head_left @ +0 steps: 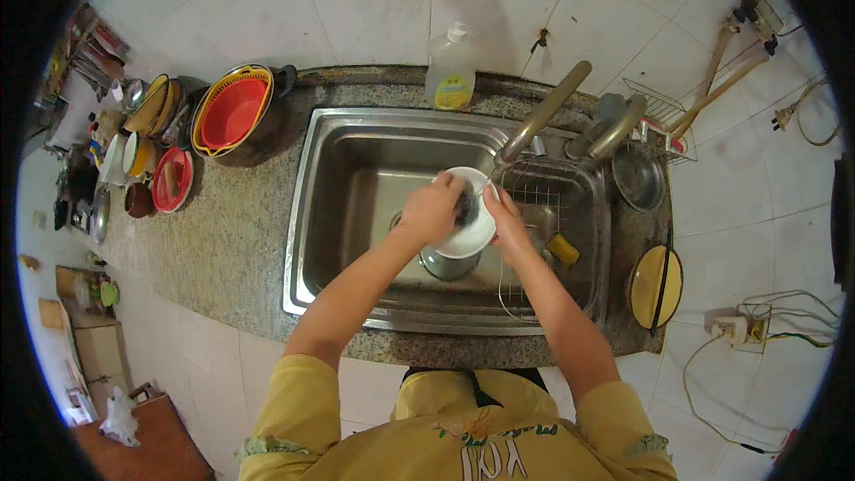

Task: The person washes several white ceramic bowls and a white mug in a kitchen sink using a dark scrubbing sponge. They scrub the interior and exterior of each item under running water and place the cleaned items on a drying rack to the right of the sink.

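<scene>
Over the steel sink (343, 214), my right hand (510, 224) grips the rim of a white bowl (470, 240), which is tilted toward me. My left hand (430, 211) reaches into the bowl, its fingers closed on a dark scrubber (467, 207) pressed against the inside. The faucet spout (539, 120) points down at the bowl's far right edge, and a thin stream seems to fall there. Partly hidden under the bowl, a metal container (451, 265) stands on the sink bottom.
Right of my hands lie a wire rack (540, 196) and a yellow sponge (563, 250). A soap bottle (451, 69) stands behind the sink. At left are a pot with a red basin (234, 114) and a red plate (173, 180). A yellow round lid (648, 287) rests at right.
</scene>
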`<state>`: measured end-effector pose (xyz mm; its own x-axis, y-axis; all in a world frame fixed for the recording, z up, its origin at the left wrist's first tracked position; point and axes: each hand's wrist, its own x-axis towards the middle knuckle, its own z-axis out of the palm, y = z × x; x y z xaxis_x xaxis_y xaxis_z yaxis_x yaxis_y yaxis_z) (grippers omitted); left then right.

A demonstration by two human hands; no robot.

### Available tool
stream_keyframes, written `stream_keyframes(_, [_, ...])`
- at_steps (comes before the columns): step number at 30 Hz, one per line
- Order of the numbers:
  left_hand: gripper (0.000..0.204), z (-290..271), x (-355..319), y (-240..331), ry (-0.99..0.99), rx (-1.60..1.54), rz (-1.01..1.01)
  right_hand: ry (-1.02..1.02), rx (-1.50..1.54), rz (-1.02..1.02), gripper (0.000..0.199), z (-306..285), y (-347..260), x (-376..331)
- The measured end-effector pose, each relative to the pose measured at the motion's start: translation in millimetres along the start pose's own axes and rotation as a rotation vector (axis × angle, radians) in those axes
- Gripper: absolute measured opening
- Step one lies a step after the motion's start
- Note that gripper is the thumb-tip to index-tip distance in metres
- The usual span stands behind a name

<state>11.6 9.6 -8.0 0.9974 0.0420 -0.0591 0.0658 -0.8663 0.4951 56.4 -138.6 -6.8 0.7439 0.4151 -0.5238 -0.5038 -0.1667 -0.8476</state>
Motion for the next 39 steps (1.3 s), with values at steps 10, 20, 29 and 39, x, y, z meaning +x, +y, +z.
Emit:
stream_keyframes(10, [0.032, 9, -10, 0, -0.248, -0.216, -0.005, 0.055, -0.03, -0.065, 0.065, 11, -11, 11])
stream_keyframes(20, [0.04, -21, 9, 0, 0.429, -0.185, 0.253, -0.057, -0.093, 0.212, 0.045, 14, -11, 8])
stream_keyframes(29, [0.023, -9, 28, 1, 0.418, 0.007, 0.407, 0.028, -0.357, -0.173, 0.062, -5, -11, 5])
stream_keyframes(39, [0.017, -19, 28, 16, 0.315, 0.079, 0.239, 0.246, -0.547, -0.42, 0.051, -2, -6, -2])
